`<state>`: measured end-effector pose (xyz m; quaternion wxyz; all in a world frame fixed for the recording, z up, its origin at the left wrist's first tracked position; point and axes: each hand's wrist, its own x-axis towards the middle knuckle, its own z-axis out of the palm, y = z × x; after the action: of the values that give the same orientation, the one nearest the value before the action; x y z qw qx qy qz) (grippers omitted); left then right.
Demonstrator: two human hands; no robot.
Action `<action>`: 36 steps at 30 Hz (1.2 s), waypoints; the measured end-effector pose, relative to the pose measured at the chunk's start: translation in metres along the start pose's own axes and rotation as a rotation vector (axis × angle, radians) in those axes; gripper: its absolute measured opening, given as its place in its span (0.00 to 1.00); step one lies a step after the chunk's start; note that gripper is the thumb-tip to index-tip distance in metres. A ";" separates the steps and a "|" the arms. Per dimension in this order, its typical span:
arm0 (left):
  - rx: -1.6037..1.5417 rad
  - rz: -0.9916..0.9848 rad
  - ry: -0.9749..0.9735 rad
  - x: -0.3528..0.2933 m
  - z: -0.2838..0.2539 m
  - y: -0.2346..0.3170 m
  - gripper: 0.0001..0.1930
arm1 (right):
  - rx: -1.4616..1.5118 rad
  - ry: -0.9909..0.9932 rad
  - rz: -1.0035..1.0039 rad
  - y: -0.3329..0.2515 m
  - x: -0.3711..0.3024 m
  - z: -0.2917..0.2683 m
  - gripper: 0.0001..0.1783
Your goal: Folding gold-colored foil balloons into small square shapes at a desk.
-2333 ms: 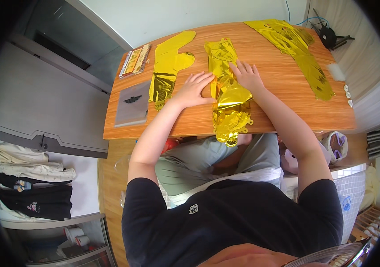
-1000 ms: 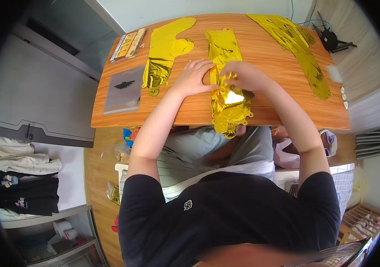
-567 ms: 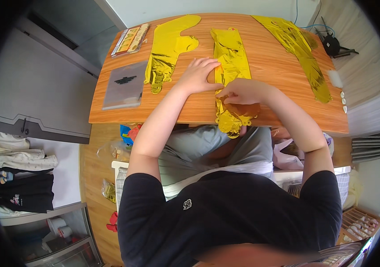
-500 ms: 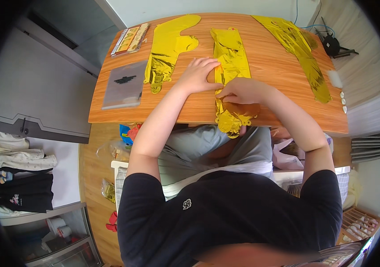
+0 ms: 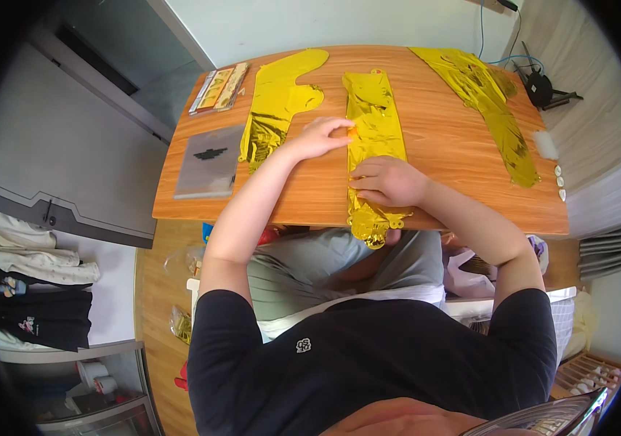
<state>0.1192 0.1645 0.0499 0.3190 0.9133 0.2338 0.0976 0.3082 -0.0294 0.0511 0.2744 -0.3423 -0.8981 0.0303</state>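
A flat, uninflated gold foil balloon (image 5: 377, 98) lies lengthwise before me, creased and shiny. Its crumpled near end hangs over the table's front edge. My left hand (image 5: 321, 138) is beside it with the fingers stretched out and apart, their tips touching its left edge near a small orange spot. Lower down, my right hand (image 5: 392, 182) rests across the balloon, fingers bent together at its left edge and closed on the foil; the palm hides part of it. Another gold foil balloon (image 5: 274, 94) lies on the left, and a third (image 5: 496, 109) on the right.
The wooden table (image 5: 303, 196) also holds a clear plastic sleeve (image 5: 208, 171) with a dark mark and printed booklets (image 5: 221, 87) at the far left. Small white discs (image 5: 559, 182) line the right edge, near a black device (image 5: 539, 89) with cables.
My right hand has turned from a raised pinch to lying lower over the foil. My left hand's fingers have drawn back slightly to the balloon's edge. The whole view has shifted.
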 end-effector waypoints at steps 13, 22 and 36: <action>0.437 0.375 0.249 0.035 -0.020 -0.009 0.19 | 0.057 -0.022 0.031 0.004 -0.003 -0.003 0.15; 0.541 0.448 0.241 0.042 -0.024 -0.005 0.22 | 0.046 -0.009 0.005 0.007 -0.006 0.000 0.14; 0.642 0.371 0.159 0.038 -0.027 -0.004 0.23 | 0.029 -0.030 0.001 0.006 -0.006 0.003 0.15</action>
<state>0.1419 0.2008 0.0696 -0.0256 0.9831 0.1070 0.1461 0.3141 -0.0281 0.0442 0.2659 -0.3382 -0.9014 0.0485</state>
